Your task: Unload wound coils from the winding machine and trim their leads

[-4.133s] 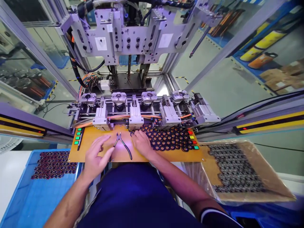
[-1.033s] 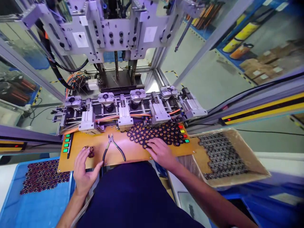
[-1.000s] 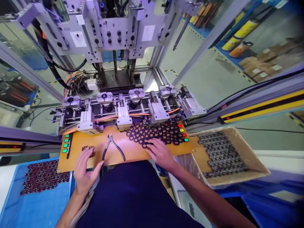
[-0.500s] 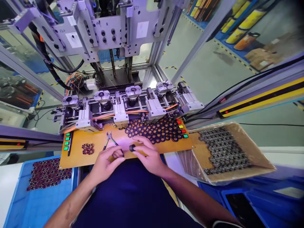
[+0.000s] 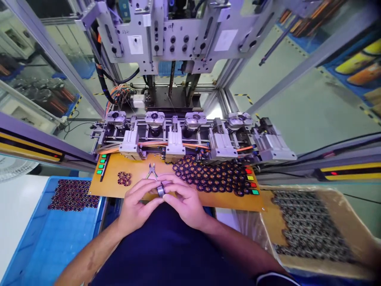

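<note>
Low in front of my body, a small dark ring-shaped stator core [image 5: 161, 191] is held on edge between both hands, its outer wall shiny. My left hand [image 5: 137, 204] pinches it from the left with thumb and fingers. From the other side, my right hand [image 5: 189, 204] closes its thumb and fingertips on it. Just beyond the fingers lies a pair of cutting pliers [image 5: 151, 170], jaws pointing away, handles partly hidden by my left hand. Many black-rimmed stator cores [image 5: 208, 174] lie in rows on the tan work board [image 5: 111, 188] beyond my right hand.
A small group of copper-wound stators [image 5: 124, 178] sits at left on the board. A blue bin [image 5: 32, 246] holds many wound pieces; a lined carton [image 5: 333, 198] at right holds rows of grey cores. Behind stands a machine with several clamping heads [image 5: 154, 117]. Coloured buttons [image 5: 250, 178] flank the board.
My left hand has come over to the core, which only my right hand held before. The core is turned, showing its shiny side. The camera view has shifted left.
</note>
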`<action>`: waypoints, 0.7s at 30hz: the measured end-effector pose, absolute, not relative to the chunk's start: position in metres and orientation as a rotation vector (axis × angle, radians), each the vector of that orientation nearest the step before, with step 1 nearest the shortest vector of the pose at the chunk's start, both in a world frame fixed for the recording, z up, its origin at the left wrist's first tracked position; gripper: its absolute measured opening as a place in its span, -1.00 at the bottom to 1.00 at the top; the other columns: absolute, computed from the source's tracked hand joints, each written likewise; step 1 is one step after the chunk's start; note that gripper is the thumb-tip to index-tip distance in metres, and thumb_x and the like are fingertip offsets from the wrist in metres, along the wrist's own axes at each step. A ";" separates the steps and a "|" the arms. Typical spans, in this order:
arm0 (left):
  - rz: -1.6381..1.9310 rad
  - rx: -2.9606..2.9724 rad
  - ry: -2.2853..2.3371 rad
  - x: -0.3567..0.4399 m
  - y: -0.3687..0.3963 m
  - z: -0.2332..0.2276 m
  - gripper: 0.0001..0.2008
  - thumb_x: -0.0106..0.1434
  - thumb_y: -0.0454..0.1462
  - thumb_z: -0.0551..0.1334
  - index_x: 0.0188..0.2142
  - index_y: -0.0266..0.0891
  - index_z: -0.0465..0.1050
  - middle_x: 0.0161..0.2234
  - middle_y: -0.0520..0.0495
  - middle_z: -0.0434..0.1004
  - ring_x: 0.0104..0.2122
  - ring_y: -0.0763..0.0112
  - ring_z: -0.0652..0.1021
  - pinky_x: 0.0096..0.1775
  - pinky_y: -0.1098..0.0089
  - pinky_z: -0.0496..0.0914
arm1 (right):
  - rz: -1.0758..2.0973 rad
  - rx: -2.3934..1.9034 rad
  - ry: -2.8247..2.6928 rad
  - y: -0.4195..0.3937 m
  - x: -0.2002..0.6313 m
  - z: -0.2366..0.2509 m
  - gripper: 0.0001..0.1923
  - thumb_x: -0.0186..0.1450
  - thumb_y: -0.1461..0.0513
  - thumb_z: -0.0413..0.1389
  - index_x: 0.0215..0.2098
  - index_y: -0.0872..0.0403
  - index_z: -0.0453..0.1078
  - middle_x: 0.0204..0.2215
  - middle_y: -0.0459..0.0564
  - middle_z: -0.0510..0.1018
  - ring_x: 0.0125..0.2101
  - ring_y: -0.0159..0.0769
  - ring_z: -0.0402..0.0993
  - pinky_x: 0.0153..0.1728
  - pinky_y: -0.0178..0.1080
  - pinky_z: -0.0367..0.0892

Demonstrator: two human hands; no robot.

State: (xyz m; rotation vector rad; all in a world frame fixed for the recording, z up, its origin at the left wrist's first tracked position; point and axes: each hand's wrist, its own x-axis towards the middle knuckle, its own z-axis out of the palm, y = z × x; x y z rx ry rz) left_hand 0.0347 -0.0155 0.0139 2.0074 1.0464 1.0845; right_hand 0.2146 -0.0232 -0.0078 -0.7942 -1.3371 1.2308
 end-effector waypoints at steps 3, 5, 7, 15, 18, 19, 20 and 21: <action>1.127 2.064 1.085 0.029 -0.015 0.016 -0.62 0.19 -0.44 0.36 -0.01 -0.16 0.50 -0.16 -0.11 0.60 -0.14 0.35 0.61 -0.09 0.36 0.52 | 1.278 -0.781 -1.353 -0.017 0.208 -0.008 -0.87 0.34 0.32 0.16 -0.21 0.00 0.53 0.00 0.07 0.50 0.04 -0.24 0.46 0.10 -0.12 0.35; 1.162 2.099 1.124 0.027 -0.014 0.017 -0.64 0.19 -0.44 0.35 -0.02 -0.18 0.51 -0.15 -0.12 0.60 -0.13 0.35 0.61 -0.07 0.36 0.51 | 1.298 -0.779 -1.368 -0.013 0.203 -0.008 -0.89 0.34 0.31 0.17 -0.22 0.00 0.53 -0.01 0.07 0.50 0.03 -0.25 0.46 0.09 -0.13 0.36; 1.190 2.112 1.152 0.025 -0.012 0.017 -0.65 0.17 -0.42 0.38 -0.04 -0.19 0.51 -0.15 -0.11 0.60 -0.14 0.35 0.61 -0.08 0.38 0.52 | 1.308 -0.764 -1.384 -0.011 0.199 -0.009 -0.91 0.35 0.29 0.17 -0.24 0.00 0.53 -0.01 0.07 0.51 0.03 -0.24 0.46 0.09 -0.12 0.35; 1.164 2.099 1.330 -0.004 -0.003 0.010 -0.55 0.13 -0.39 0.42 0.02 -0.17 0.48 -0.11 -0.12 0.59 -0.16 0.29 0.61 -0.13 0.32 0.53 | 0.971 -0.793 -1.769 0.060 0.249 0.020 -0.90 0.35 0.26 0.17 -0.28 0.05 0.55 -0.14 0.06 0.60 -0.16 -0.28 0.56 -0.09 -0.17 0.47; 1.147 2.075 1.442 -0.023 0.001 0.000 -0.66 0.17 -0.39 0.38 -0.05 -0.17 0.52 -0.15 -0.09 0.59 -0.20 0.31 0.60 -0.12 0.30 0.51 | 0.477 -0.986 -1.982 0.125 0.304 0.039 -0.87 0.33 0.27 0.16 -0.36 0.09 0.54 -0.20 0.07 0.62 -0.16 -0.22 0.55 -0.06 -0.09 0.45; 1.153 2.070 1.472 -0.028 0.003 -0.004 -0.69 0.18 -0.38 0.38 -0.07 -0.18 0.53 -0.16 -0.08 0.60 -0.21 0.32 0.60 -0.10 0.29 0.51 | 0.417 -1.040 -1.984 0.145 0.322 0.043 -0.87 0.31 0.28 0.16 -0.38 0.11 0.54 -0.20 0.11 0.61 -0.16 -0.18 0.55 -0.07 -0.06 0.45; 1.161 2.058 1.501 -0.031 0.004 -0.007 -0.72 0.18 -0.37 0.37 -0.09 -0.18 0.54 -0.17 -0.08 0.60 -0.21 0.32 0.60 -0.09 0.29 0.50 | 0.370 -1.084 -2.000 0.163 0.337 0.045 -0.88 0.29 0.31 0.16 -0.38 0.13 0.54 -0.20 0.13 0.61 -0.17 -0.15 0.55 -0.08 -0.03 0.45; 1.170 2.043 1.523 -0.034 0.004 -0.010 -0.73 0.19 -0.36 0.37 -0.10 -0.19 0.54 -0.17 -0.08 0.60 -0.21 0.32 0.60 -0.08 0.28 0.50 | 0.347 -1.115 -2.022 0.178 0.349 0.044 -0.89 0.26 0.33 0.17 -0.38 0.14 0.55 -0.20 0.14 0.61 -0.17 -0.13 0.55 -0.07 -0.02 0.45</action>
